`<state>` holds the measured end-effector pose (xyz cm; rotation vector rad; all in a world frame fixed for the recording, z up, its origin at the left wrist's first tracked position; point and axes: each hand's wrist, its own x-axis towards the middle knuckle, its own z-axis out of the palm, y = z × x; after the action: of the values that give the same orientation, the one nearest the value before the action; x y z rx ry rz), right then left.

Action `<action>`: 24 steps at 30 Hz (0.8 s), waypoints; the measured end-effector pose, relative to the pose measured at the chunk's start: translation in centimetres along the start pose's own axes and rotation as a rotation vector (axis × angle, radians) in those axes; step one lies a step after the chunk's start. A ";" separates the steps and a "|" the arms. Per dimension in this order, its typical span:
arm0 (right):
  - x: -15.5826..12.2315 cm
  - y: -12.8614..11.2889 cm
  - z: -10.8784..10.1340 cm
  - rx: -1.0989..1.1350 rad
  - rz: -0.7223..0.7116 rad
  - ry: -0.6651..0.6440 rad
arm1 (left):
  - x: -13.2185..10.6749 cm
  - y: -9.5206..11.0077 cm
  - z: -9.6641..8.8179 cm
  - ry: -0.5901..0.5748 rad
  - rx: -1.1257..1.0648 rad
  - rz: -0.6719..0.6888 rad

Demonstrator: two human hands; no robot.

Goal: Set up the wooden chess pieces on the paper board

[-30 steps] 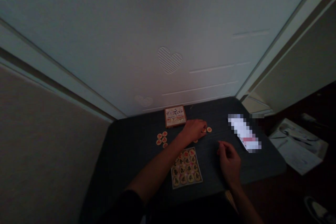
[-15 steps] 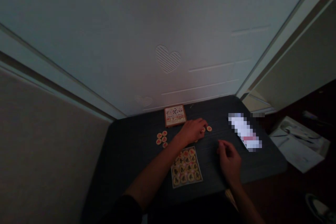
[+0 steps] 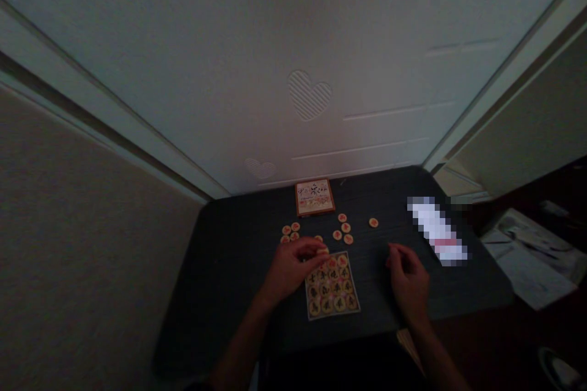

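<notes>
My left hand [image 3: 293, 263] is pinched on a round Chinese chess piece [image 3: 323, 251] just above the back edge of the square box tray [image 3: 356, 299]. Inside that tray, rows of pieces lie face up, black characters in front and red ones behind. Curled closed, my right hand [image 3: 409, 281] rests near the table to the right of the tray; whatever its fingers might hold is hidden. Behind the tray lie loose red-character pieces: a left cluster [image 3: 290, 233], partly covered by my left hand, a middle group [image 3: 345, 228] and a single piece [image 3: 373, 222] farther right.
The box lid [image 3: 315, 197] with Chinese writing lies at the back of the dark table [image 3: 238, 256], near a white panel [image 3: 257, 61] with embossed hearts. A blurred bright phone-like object [image 3: 438, 231] lies at the right. Beyond the table edge stands a white box [image 3: 536, 256].
My left hand has moved left and toward me, from the loose pieces to the tray, with a piece in its fingers. My right hand stays closed. The view has shifted slightly.
</notes>
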<state>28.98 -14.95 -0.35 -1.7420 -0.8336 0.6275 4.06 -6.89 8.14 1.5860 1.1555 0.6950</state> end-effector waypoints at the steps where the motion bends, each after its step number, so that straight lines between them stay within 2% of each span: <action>1: 0.0 -0.1 0.0 -0.005 -0.005 -0.003 | -1.1 -0.5 -0.3 0.051 -0.036 -0.044; 5: -0.1 -0.3 0.0 -0.016 -0.037 -0.009 | -5.0 -2.3 -1.1 0.162 -0.099 -0.181; 9: -1.2 -0.6 0.1 -0.091 -0.142 -0.037 | -7.3 -2.9 -0.8 0.203 -0.135 -0.262; 12: -3.1 -1.7 0.6 -0.135 -0.273 -0.139 | -7.9 -3.0 0.2 0.193 -0.208 -0.283; 16: -6.2 -4.3 2.2 -0.084 -0.443 -0.470 | -8.1 -2.7 1.5 0.169 -0.299 -0.259; 18: -7.2 -5.5 3.1 -0.044 -0.479 -0.566 | -8.2 -2.5 2.0 0.151 -0.315 -0.232; 20: -7.7 -6.1 3.7 -0.025 -0.479 -0.610 | -8.3 -2.4 2.3 0.130 -0.326 -0.203; 24: -7.7 -6.0 4.2 -0.026 -0.433 -0.619 | -8.7 -2.7 2.6 0.120 -0.353 -0.184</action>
<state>19.67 -17.34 4.24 -1.3242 -1.5987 0.8691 2.16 -15.80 5.65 1.1410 1.1748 0.8288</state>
